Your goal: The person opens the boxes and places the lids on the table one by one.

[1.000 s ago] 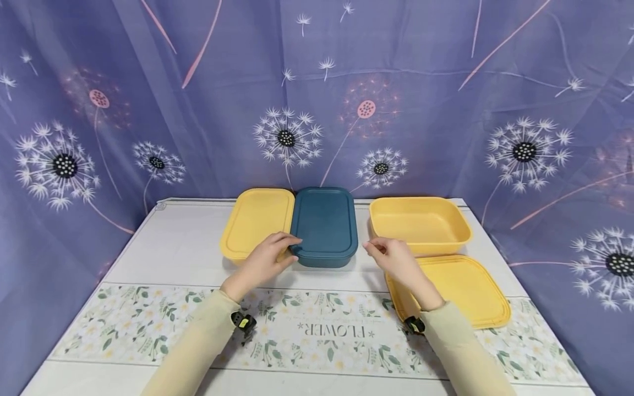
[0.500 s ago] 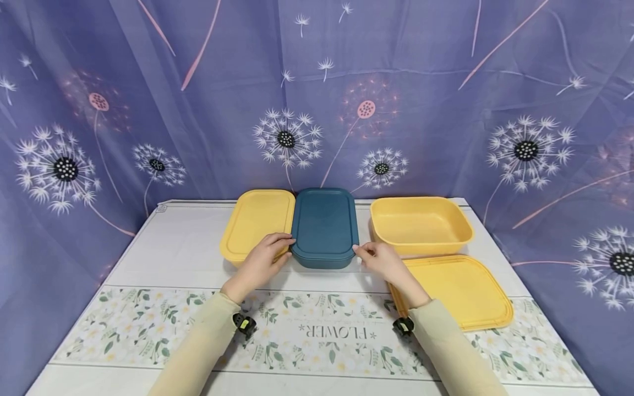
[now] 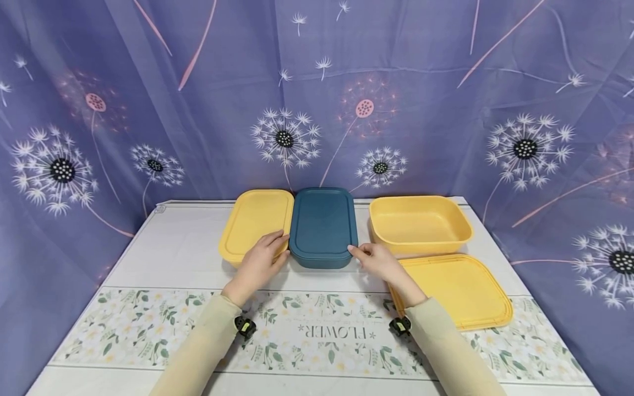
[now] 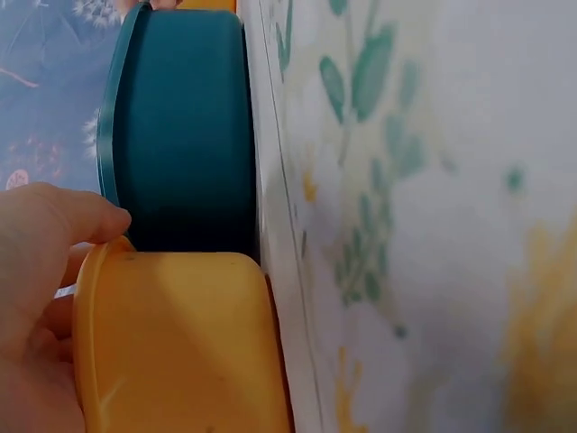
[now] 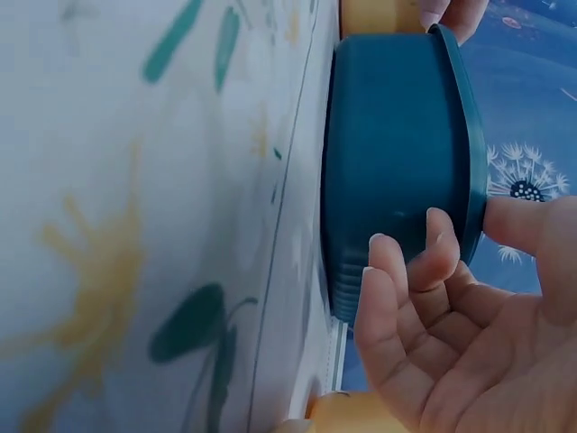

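A dark blue lidded food container (image 3: 324,220) stands beside a yellow lidded food container (image 3: 260,217) in the head view. My left hand (image 3: 260,264) lies over the yellow one's near right corner, its fingertips right at the seam between the two. In the left wrist view, the left thumb (image 4: 99,216) reaches the blue lid's rim. My right hand (image 3: 378,261) pinches the near right edge of the blue lid (image 5: 471,153), thumb on top and index finger under the rim. Its other fingers (image 5: 388,298) bend beside the blue wall.
An uncovered yellow food container (image 3: 421,220) stands at the back right. A loose yellow lid (image 3: 460,291) lies in front of it, partly under the right forearm. A white cloth with a flower band (image 3: 327,357) covers the table, and a purple curtain (image 3: 317,82) hangs behind.
My right hand has moved left from beside the blue container to its lid's edge and now pinches it. My left hand has drawn back slightly, off the blue lid's top.
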### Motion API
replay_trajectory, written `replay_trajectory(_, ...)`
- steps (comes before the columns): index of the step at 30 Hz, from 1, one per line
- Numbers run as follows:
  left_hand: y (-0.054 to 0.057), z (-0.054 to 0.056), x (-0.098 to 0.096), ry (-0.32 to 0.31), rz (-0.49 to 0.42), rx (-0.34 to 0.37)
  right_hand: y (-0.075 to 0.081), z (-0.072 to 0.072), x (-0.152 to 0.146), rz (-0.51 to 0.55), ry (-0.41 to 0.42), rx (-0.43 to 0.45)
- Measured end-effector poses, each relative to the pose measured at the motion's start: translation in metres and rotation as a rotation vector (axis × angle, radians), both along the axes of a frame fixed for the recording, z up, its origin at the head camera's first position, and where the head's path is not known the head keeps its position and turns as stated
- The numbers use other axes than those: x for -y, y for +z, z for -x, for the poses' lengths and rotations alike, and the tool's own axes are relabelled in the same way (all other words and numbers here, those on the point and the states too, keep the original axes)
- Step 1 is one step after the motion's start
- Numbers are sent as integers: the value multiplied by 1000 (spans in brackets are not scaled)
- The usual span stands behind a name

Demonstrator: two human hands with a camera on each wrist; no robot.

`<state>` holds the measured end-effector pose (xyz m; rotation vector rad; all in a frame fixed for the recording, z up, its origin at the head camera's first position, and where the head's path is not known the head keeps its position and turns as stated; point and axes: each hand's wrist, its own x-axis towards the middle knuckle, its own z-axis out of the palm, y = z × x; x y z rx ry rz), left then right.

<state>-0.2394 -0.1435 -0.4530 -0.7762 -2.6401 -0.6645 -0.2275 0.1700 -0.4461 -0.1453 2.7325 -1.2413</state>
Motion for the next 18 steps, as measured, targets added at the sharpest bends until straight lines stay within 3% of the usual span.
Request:
replay_trajectory(8, 5, 0, -1, 23, -52, 102, 1, 0, -2, 34, -1, 26)
replay_trajectory(18, 7, 1, 13, 69, -81, 105, 3, 1, -2, 56, 11, 17)
